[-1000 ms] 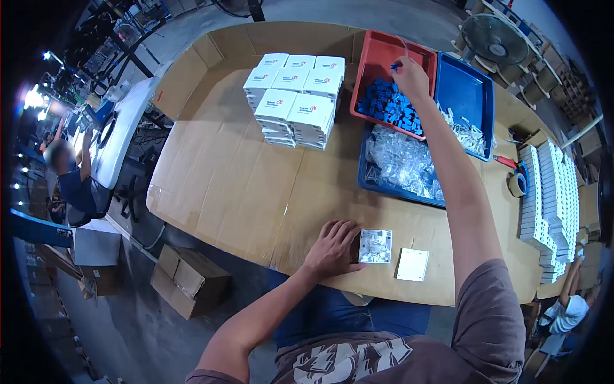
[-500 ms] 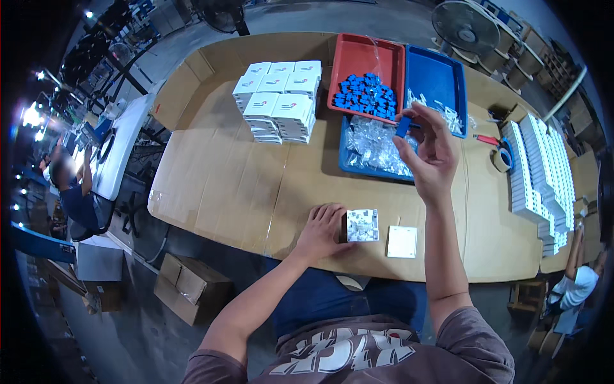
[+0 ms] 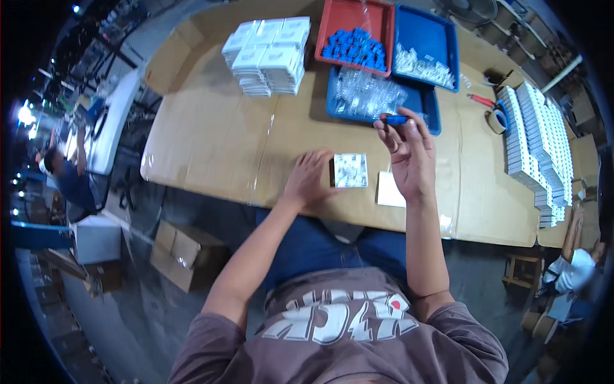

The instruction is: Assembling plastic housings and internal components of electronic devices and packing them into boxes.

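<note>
My right hand [image 3: 407, 151] is raised above the table, its fingertips pinching a small blue part [image 3: 396, 120]. My left hand [image 3: 311, 180] rests flat on the cardboard-covered table [image 3: 217, 147], touching the left side of a small open white box [image 3: 350, 170] with clear contents. A flat white lid [image 3: 391, 189] lies just right of that box, below my right palm.
At the back stand a red tray [image 3: 337, 16] of blue parts, a blue tray [image 3: 441, 38] with clear pieces and a blue tray [image 3: 423, 99] of clear bags. White boxes are stacked at the back left [image 3: 268, 54] and along the right [image 3: 537, 137]. Tape roll [image 3: 495, 120] lies nearby.
My right hand has drawn back from the red tray toward me, carrying a blue part. My left hand has stayed by the small white box.
</note>
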`<state>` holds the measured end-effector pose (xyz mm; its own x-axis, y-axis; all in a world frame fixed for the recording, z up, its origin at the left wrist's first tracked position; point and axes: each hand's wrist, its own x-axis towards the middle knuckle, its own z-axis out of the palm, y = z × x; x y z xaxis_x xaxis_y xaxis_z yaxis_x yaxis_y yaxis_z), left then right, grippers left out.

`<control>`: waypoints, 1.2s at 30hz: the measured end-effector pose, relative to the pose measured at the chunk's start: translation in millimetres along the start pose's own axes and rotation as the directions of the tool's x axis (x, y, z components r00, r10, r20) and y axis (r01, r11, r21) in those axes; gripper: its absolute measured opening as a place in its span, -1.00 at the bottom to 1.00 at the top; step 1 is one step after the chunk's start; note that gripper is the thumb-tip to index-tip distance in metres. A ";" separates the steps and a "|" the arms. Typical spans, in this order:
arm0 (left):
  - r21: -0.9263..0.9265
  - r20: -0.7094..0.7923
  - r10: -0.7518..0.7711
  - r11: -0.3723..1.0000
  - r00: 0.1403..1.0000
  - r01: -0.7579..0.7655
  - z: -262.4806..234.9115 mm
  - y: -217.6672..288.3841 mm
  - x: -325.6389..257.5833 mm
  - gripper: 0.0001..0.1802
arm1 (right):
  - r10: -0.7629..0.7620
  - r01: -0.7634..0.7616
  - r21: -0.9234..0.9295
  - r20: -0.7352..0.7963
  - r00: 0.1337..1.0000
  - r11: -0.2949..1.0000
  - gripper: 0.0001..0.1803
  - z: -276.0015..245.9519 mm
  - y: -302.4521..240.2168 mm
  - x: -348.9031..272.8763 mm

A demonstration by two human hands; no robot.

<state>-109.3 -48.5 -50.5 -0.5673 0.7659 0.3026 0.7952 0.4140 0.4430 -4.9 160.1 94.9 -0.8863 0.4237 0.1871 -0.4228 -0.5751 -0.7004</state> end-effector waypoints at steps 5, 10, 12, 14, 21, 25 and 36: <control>-0.020 -0.030 -0.013 1.000 0.999 0.012 2.9 -4.4 -1.4 -0.07 | 0.375 -0.336 0.218 -0.173 0.911 0.917 -0.73 -49.4 61.9 -30.6; -0.124 0.003 -0.046 0.991 0.999 0.046 -1.2 -2.1 -1.7 -0.07 | 0.506 -0.463 0.256 -0.134 0.852 0.848 -0.68 -79.4 84.6 -34.1; -0.117 -0.008 -0.050 0.992 0.999 0.049 0.6 -2.2 -3.5 -0.07 | 0.514 -0.476 0.254 -0.110 0.851 0.842 -0.67 -81.2 90.3 -33.4; -0.109 -0.021 -0.052 0.993 0.998 0.049 0.5 -1.1 -4.2 -0.06 | 0.539 -0.505 0.222 -0.137 0.831 0.834 -0.63 -78.3 92.7 -33.3; -0.087 0.015 -0.070 0.994 0.997 0.071 -3.0 -1.1 -3.3 -0.08 | 0.475 -0.480 0.011 -0.162 0.865 0.877 -0.61 -68.7 90.9 -30.0; -0.129 -0.007 -0.037 0.991 0.999 0.036 0.2 -6.3 -4.3 -0.08 | 0.202 -0.220 -0.718 -0.112 0.973 0.661 -0.58 -75.1 97.5 -25.7; -0.137 0.019 -0.037 0.990 0.999 0.040 -2.2 -9.3 -3.8 -0.04 | 0.103 0.290 -0.949 0.303 0.947 0.125 -0.64 -74.4 123.6 -11.1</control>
<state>-114.9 -56.4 -54.0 -0.5925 0.7590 0.2699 0.7354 0.3728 0.5659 -33.3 136.3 -45.0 -0.9404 0.1302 0.3143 -0.1307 0.7147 -0.6871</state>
